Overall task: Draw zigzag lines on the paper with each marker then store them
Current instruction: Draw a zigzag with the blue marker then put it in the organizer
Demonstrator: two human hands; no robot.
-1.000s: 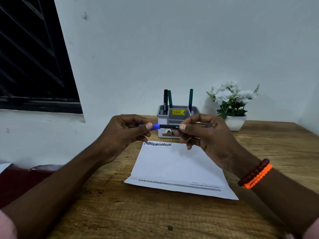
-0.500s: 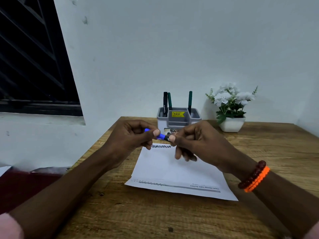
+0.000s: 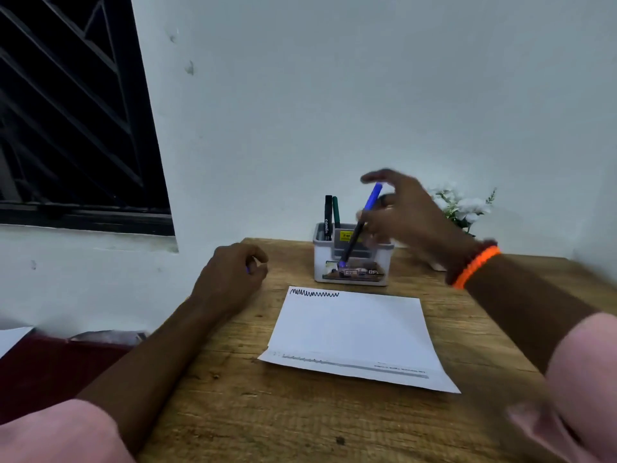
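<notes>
Blue marker (image 3: 362,222), uncapped tip down, held loosely in blurred right hand (image 3: 405,213) above organiser (image 3: 350,274); left hand (image 3: 233,275) curled, seemingly pinching the cap, on counter (image 3: 300,412); risk: loose grip drops marker, inking paper (image 3: 354,332).

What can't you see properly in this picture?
- Head view: the right hand is motion-blurred, so its grip on the blue marker is unclear.
- The left hand curls over something blue; its fingers hide it.
- The right hand covers part of the organizer and the flower pot.
- Print along the paper edge is too small.
</notes>
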